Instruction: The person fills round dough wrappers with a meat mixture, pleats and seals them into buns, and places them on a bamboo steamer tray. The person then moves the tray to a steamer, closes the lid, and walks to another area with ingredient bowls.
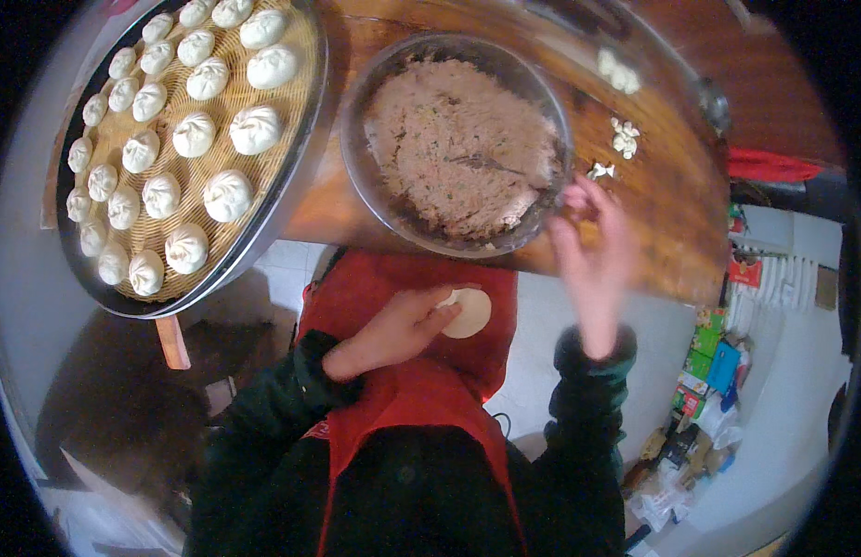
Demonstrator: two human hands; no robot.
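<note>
A round, flat dough wrapper (471, 314) lies in my left hand (401, 327), the thumb closed over its left edge, in front of the red apron (403, 278). My right hand (593, 246), smeared by motion, is at the right rim of a metal bowl (358, 176) with its fingers bent. Pinkish minced filling with green flecks (440, 130) fills that bowl. A thin dark utensil (491, 165) lies in the filling and points toward my right fingers; blur hides whether they hold it.
At left, a round tray with a woven mat (175, 121) carries several pleated buns (194, 135). Small dough pieces (624, 139) and a paler dough cluster (618, 71) lie on the wooden table (672, 213). Boxes and bags (704, 371) stand low at right.
</note>
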